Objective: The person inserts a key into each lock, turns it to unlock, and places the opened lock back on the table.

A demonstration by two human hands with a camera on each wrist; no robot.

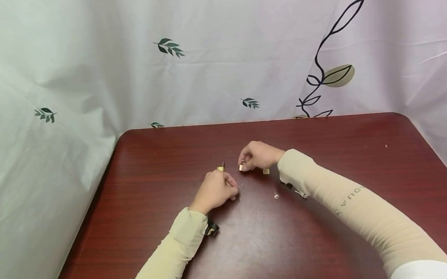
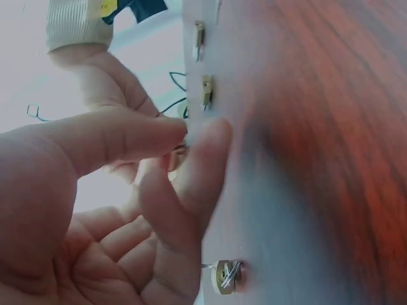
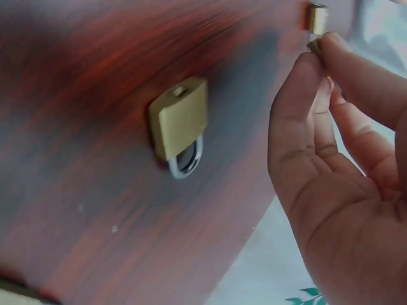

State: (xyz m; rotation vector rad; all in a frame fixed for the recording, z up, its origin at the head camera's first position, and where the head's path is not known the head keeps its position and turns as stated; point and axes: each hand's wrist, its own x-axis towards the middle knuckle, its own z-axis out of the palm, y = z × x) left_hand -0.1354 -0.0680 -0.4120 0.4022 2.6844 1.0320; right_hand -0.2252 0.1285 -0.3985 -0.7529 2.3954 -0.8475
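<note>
My right hand (image 1: 262, 155) pinches a small brass padlock (image 1: 241, 167) between thumb and forefinger, above the table. Nearer to me and to the left, my left hand (image 1: 211, 189) has its thumb and forefinger drawn together, with a thin shiny piece (image 1: 240, 185) at the tips; its kind is too small to tell. A second brass padlock (image 3: 181, 121) lies by the right wrist, its silver shackle in the body. Beyond the left hand is another brass padlock (image 2: 226, 276), with thin silvery strands across it in the left wrist view.
A small silvery item (image 1: 276, 194) lies on the dark red wooden table (image 1: 256, 251), below the right wrist. In the left wrist view, two small brass pieces stand farther off. White leaf-printed cloth (image 1: 210, 70) hangs behind the table's far edge.
</note>
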